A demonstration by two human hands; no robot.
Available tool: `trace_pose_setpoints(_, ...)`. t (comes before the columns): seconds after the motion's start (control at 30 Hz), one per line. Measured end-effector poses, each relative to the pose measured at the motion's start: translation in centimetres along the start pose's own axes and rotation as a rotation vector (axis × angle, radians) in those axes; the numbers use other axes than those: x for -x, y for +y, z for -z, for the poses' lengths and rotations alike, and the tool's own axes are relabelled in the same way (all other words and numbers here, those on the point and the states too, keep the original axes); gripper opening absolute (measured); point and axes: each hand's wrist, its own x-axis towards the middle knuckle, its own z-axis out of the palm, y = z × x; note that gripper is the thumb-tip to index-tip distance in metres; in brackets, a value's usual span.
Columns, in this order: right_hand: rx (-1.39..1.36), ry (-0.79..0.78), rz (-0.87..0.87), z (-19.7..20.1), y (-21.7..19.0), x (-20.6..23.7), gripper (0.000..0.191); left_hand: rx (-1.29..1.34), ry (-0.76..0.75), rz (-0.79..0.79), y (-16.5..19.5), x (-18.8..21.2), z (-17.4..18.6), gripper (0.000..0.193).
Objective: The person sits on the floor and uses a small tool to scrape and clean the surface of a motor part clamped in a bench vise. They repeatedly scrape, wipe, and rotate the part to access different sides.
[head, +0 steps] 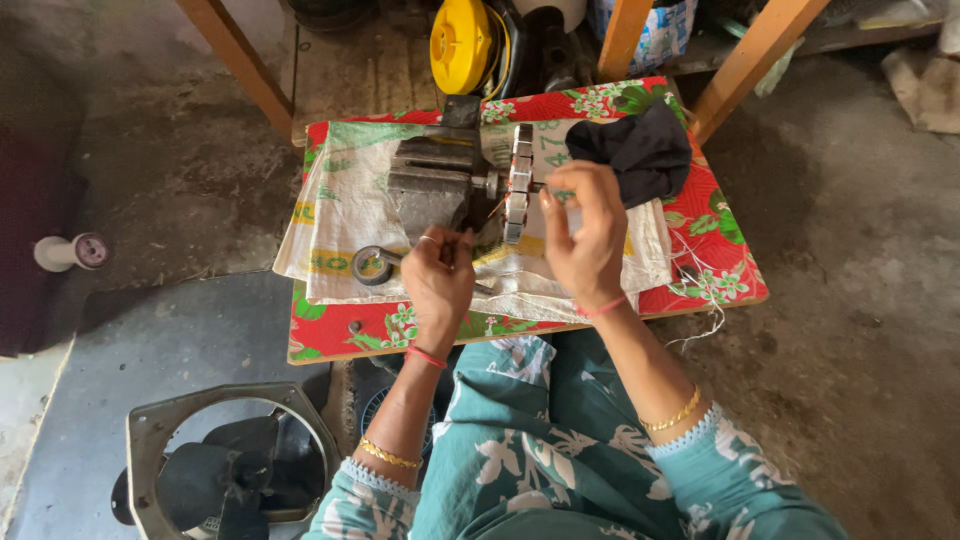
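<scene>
A grey metal winding machine (432,185) stands on a woven white sack (350,215) spread over a low board with a red flowered cover (715,270). A round metal stator core (519,182) is mounted on the machine's shaft, edge-on to me. My left hand (438,278) is closed on the machine's crank handle (378,264) near its inner end. My right hand (583,228) sits just right of the stator, fingers pinched on a thin wire at the core. Both wrists wear red threads and gold bangles.
A black cloth (640,150) lies at the board's far right. A fan housing with dark blades (225,470) rests on the floor at lower left. A white spool (68,251) sits far left. A yellow disc (460,42) and orange wooden legs (745,60) stand behind.
</scene>
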Motion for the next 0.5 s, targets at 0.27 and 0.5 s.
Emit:
trace_pose_setpoints(0.27,0.121,-0.317,0.378,-0.5,-3.1,2.2,0.030,0.007,-0.162,0.004,2.4,1.8,2.3,0.017)
trace_pose_setpoints(0.5,-0.031,-0.261,0.183,1.0,-0.1,2.5,0.014,0.165,-0.339,-0.062,3.6,0.5,4.1,0.019)
